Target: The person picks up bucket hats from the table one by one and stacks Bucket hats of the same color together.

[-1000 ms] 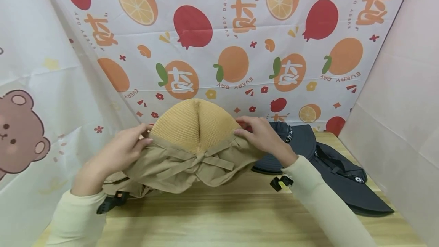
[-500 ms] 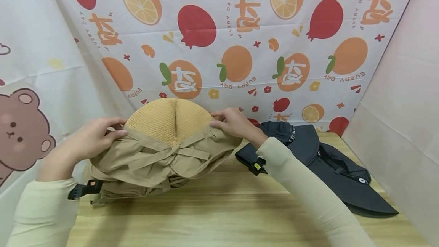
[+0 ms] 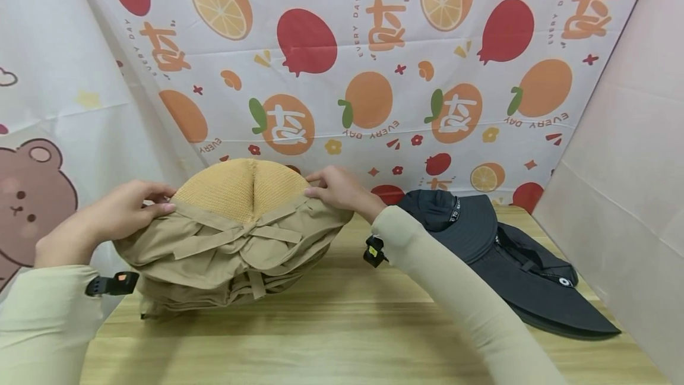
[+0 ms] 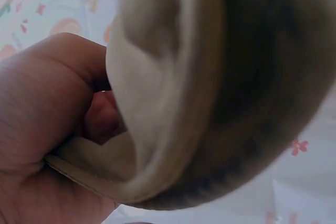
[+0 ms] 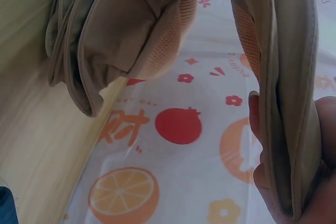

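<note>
A khaki sun hat [image 3: 203, 269] with a yellow woven section [image 3: 219, 192] and a fabric bow [image 3: 248, 230] is held over the left part of the table. My left hand [image 3: 120, 212] pinches its left edge between thumb and fingers; the left wrist view shows the khaki cloth [image 4: 152, 93] curling out of that grip. On the other side my right hand [image 3: 342, 192] pinches the right edge, and the right wrist view has thumb and fingers around a folded brim [image 5: 291, 103]. Under the held hat lies more khaki cloth [image 3: 181, 302], layered like another hat; its outline is mostly covered.
Dark hats overlap at the table's right: one with a lettered band [image 3: 472, 227], another with a long brim [image 3: 556, 308]. A fruit-print curtain [image 3: 331, 106] closes off the back, and pale cloth walls stand at both sides. The wooden table [image 3: 331, 337] extends in front.
Both hands have carried the khaki hat leftward and slightly down, over the khaki cloth on the table. Their grips on its edges look unchanged. The dark hats are now less covered by the right arm.
</note>
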A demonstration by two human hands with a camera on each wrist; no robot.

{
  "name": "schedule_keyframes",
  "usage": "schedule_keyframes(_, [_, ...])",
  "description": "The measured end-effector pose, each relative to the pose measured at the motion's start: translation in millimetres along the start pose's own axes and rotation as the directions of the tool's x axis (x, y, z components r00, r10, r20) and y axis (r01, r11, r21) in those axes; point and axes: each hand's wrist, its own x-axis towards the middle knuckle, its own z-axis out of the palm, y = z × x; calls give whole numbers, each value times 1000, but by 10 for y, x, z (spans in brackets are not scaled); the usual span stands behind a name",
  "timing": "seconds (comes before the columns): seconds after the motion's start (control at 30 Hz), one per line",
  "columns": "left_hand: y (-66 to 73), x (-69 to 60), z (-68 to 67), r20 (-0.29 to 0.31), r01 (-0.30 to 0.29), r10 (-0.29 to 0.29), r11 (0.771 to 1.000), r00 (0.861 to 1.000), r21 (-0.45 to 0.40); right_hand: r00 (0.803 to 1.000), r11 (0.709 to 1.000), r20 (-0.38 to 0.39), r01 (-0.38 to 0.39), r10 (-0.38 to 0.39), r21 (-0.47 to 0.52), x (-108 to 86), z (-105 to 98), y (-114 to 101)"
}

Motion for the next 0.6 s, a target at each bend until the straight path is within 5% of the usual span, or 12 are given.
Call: schedule_keyframes(0.6, [-419,-81,118,121,25,-15,997,993,-79,995,1000,102,-6,5,13,263,402,-49])
